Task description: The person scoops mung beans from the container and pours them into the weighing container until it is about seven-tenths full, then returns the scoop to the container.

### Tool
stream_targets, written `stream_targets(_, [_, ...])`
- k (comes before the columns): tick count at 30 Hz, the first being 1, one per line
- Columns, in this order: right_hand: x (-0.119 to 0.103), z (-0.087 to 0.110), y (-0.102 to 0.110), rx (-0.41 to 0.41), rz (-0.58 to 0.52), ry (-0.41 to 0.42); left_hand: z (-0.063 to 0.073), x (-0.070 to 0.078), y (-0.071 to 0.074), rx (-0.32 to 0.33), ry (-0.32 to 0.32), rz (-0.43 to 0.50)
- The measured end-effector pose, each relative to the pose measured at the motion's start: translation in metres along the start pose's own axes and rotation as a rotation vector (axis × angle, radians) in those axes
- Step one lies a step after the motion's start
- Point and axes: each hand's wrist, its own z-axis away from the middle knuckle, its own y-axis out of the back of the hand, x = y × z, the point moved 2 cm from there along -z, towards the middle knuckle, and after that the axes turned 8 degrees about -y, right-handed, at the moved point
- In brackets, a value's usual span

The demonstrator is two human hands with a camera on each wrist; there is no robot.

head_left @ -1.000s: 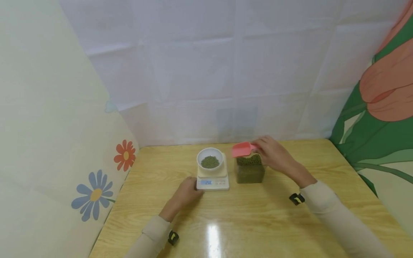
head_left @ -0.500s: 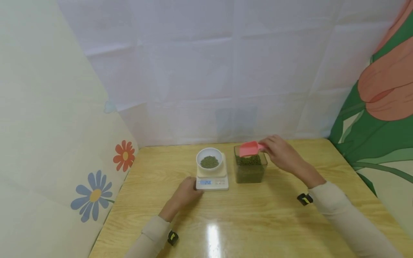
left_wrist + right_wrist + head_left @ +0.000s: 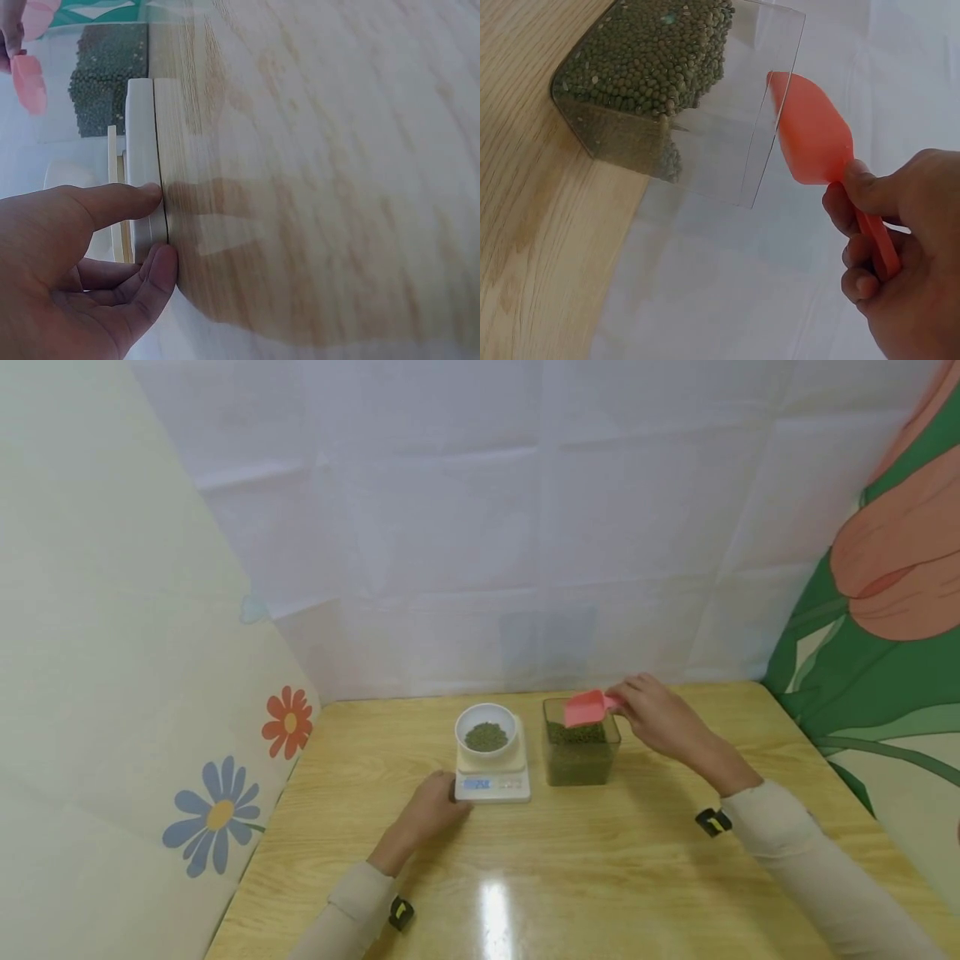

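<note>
Head view: right grip (image 3: 660, 718) grasps pink scoop (image 3: 584, 710) by its handle, blade near 12 o'clock of the tub (image 3: 577, 768), load unclear. Tub of green beans (image 3: 645, 60) sits at the scale's (image 3: 491, 795) 3 o'clock; bowl (image 3: 486, 712) on scale. Left grip (image 3: 435, 806) pinches scale corner, 8 o'clock. Risks: catching the rim could tip tub; left fingers pressing could skew reading.

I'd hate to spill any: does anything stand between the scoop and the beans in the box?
Nothing visible does. The right hand holds the scoop at the mouth of the open box, above the beans. The box's rim, higher than the beans, is perhaps worth minding.
</note>
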Motion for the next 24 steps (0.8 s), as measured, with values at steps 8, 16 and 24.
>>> stream_targets(8, [0.0016, 0.0008, 0.0015, -0.021, 0.028, -0.011, -0.0003, -0.0004, -0.0004, 0.000, 0.000, 0.007])
stream_targets(16, [0.0015, 0.0010, 0.0019, -0.047, 0.044, -0.023, -0.0015, -0.0009, -0.0006, -0.001, -0.001, -0.003])
stream_targets(24, [-0.0010, -0.0003, -0.0045, -0.071, 0.081, -0.004, -0.0013, -0.0021, -0.0009, 0.001, 0.004, 0.001])
